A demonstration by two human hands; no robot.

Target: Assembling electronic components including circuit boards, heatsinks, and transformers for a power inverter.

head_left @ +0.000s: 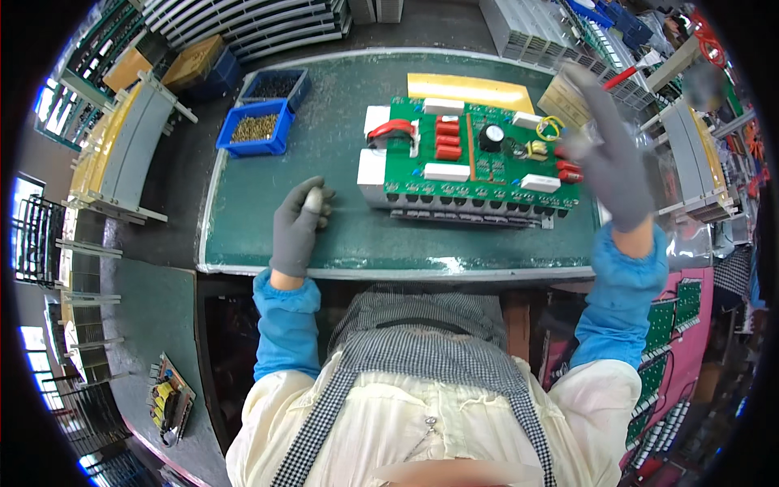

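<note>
A green circuit board (507, 174) with red, white and black parts sits on a grey metal heatsink (466, 209) in the middle of the table. Left of it, over the green tabletop, my left hand (299, 231) in a grey glove has its fingers curled in; whatever they may hold is hidden. My right hand (613, 158), gloved alike, is raised beyond the board's right end and smeared by motion. Close to its fingers is a red rod-like handle (620, 79). A yellow wire loop (550, 127) stands at the board's far right corner.
Two blue bins, one with brass-coloured small fasteners (253, 128) and a darker-filled bin (280, 85), stand at the far left. Behind the board lies a yellow strip (471, 91). A cardboard box (566, 99) is at the far right. More green boards (661, 325) lie on a pink surface.
</note>
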